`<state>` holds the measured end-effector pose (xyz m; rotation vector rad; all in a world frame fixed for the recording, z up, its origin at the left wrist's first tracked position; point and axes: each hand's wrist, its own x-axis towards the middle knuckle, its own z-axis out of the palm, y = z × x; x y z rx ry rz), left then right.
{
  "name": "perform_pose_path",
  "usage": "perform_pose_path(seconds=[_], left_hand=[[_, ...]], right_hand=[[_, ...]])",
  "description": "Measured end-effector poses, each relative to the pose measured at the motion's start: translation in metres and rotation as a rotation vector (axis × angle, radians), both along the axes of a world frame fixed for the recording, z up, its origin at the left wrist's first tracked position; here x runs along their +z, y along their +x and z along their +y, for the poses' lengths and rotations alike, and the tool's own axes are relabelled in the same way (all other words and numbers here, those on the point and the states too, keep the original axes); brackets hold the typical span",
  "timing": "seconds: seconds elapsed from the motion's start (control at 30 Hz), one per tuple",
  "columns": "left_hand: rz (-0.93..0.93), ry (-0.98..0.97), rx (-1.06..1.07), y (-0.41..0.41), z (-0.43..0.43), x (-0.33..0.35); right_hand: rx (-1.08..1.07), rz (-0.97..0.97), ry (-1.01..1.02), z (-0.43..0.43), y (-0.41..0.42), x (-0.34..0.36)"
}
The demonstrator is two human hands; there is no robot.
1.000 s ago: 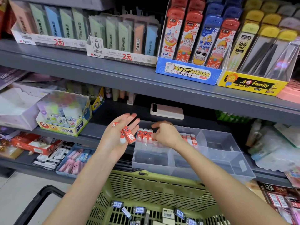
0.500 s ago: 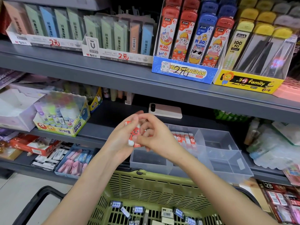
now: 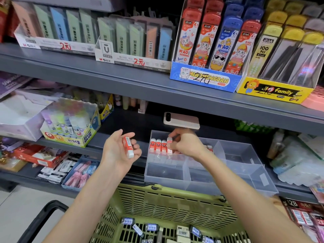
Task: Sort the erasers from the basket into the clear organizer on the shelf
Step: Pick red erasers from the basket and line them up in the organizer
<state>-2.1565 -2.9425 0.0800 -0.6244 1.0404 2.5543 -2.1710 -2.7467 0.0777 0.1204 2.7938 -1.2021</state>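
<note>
Fingertips point(image 3: 178, 134) of our right hand point(image 3: 185, 145) pinch red eraser point(image 3: 169, 140), standing it at end of upright row point(image 3: 158, 146) in back-left compartment of clear organizer point(image 3: 236, 155). Our left hand point(image 3: 119, 151) grips spare eraser point(image 3: 128, 149). We judge task early: other compartments look bare, many erasers point(image 3: 152, 227) lie in green basket point(image 3: 166, 202).

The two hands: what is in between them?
In the head view, three red erasers stand in the clear organizer between the left hand, holding a loose eraser, and the right hand, pinching a fourth eraser at the row's end.
</note>
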Motion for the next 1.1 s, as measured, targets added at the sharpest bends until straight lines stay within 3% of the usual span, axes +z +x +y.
perform_pose_path(seconds=[0.13,0.3,0.47,0.57,0.63,0.7,0.73,0.87,0.93,1.0,1.1], left_hand=[[-0.023,0.099,-0.028,0.002,-0.001,0.000],[-0.002,0.139,-0.037,0.001,-0.005,-0.004],[0.189,-0.181,-0.134,-0.001,-0.009,-0.012],[0.287,-0.313,-0.142,0.000,-0.008,-0.014],[0.338,-0.332,-0.110,0.002,-0.005,-0.013],[0.380,-0.318,-0.085,0.005,0.000,-0.013],[0.398,-0.306,-0.081,0.006,0.003,-0.013],[0.481,-0.348,-0.128,0.012,0.018,-0.012],[0.587,-0.473,-0.179,0.012,0.025,-0.012],[0.758,-0.773,-0.226,0.011,0.030,-0.015],[1.026,-1.417,-0.231,0.009,0.029,-0.021]], right_hand=[[0.008,-0.084,0.076,-0.001,-0.006,0.003],[0.055,-0.012,0.333,-0.006,-0.007,0.001],[0.059,-0.014,0.499,-0.010,-0.006,-0.003],[0.037,0.120,0.535,-0.012,0.003,-0.001],[-0.001,0.223,0.297,-0.015,0.017,0.005],[0.028,0.153,-0.178,-0.020,0.035,0.015],[0.060,0.108,-0.322,-0.021,0.042,0.019],[0.042,0.096,-0.494,-0.010,0.052,0.027],[-0.046,0.108,-0.601,0.003,0.045,0.028],[-0.139,0.131,-0.604,0.018,0.038,0.030],[-0.177,0.197,-0.250,0.033,0.023,0.026]])
